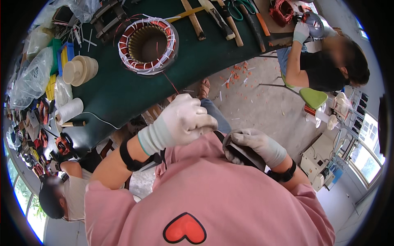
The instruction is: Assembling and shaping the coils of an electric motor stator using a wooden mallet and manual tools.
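Observation:
My left hand (184, 119), in a white knit glove, is closed in front of my chest. Whatever its curled fingers hold, if anything, is hidden. A thin red wire runs from the stator (169, 65) on the green bench toward the back of this hand; I cannot tell whether it is gripped. The stator is a ring with copper-red windings laced in white. My right hand (256, 144), also gloved, grips a dark flat piece with a curved edge (246, 155), close to my shirt. Its exact kind does not show.
The green bench (193, 67) carries several wooden-handled tools (223, 22), a white thread spool (70, 110), cream stepped discs (81, 70) and plastic bags (30, 82). One co-worker (316, 61) sits at right, another (67, 192) at lower left. Orange scraps (238, 76) litter the floor.

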A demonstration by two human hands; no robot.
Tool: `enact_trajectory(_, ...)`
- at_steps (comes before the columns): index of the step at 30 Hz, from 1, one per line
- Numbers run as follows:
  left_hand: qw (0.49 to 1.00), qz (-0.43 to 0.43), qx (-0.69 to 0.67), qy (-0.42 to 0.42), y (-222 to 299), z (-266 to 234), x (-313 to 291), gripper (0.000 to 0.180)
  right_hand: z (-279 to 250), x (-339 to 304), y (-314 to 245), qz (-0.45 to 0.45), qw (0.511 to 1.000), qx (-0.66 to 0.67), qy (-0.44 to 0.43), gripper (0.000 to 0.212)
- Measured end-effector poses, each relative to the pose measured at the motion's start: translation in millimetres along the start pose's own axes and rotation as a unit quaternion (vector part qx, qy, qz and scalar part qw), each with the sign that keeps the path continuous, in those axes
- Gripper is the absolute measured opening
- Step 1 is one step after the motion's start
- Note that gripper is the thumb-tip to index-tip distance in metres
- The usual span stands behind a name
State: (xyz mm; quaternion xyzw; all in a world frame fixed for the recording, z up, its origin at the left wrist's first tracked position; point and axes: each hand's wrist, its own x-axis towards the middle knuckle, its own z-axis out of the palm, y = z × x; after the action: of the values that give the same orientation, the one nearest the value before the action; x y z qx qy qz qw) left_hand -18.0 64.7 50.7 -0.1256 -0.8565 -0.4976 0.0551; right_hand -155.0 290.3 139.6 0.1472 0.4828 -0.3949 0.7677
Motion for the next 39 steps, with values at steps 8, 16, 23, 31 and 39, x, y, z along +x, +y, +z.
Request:
enact_trajectory(8, 1.0, -0.021, -0.006, 0.011, 8, 1, -4, 0.017, -2, 0, 4, 0.001, 0.998, 0.039, -0.044, 0.039)
enact_trajectory(16, 1.0, -0.013, 0.01, 0.021, 5, -3, -1, 0.015, 12, 2, -3, 0.0, 1.0, 0.014, 0.003, 0.038)
enact_trajectory(23, 0.999, -0.014, 0.014, 0.044, 2, -4, 0, 0.013, 26, 17, -8, -0.156, 0.915, -0.352, 0.122, 0.028)
enact_trajectory(31, 0.999, -0.029, -0.013, 0.042, 2, 0, 0, 0.015, 26, 24, 2, -0.328, 0.741, -0.549, 0.204, 0.028)
enact_trajectory(39, 0.999, -0.029, -0.008, 0.032, 4, 3, -1, 0.015, 31, 23, 2, -0.322, 0.697, -0.599, 0.23, 0.026)
